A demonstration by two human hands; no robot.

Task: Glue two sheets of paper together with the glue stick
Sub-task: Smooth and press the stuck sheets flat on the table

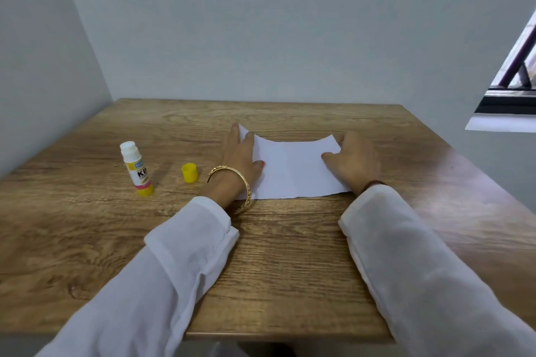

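Both forearms reach forward over the wooden worktop [116, 240] — the left hand [242, 158] lies flat, fingers straight, pressing the left edge of the white paper [293, 171]. The right hand [355, 159] rests on the right edge, fingers loosely bent. The uncapped glue stick [137, 168] stands well left, its yellow cap [190, 172] between stick and left hand.

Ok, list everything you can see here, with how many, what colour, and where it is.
table: one, brown wood grain, against the walls
paper: white, table centre; cannot tell if one sheet or two stacked
glue stick: one, white and yellow, uncapped, upright at left
cap: one, yellow, between glue stick and paper
window: one, at far right
bangle: one, gold, left wrist
left hand: flat on paper's left edge
right hand: on paper's right edge
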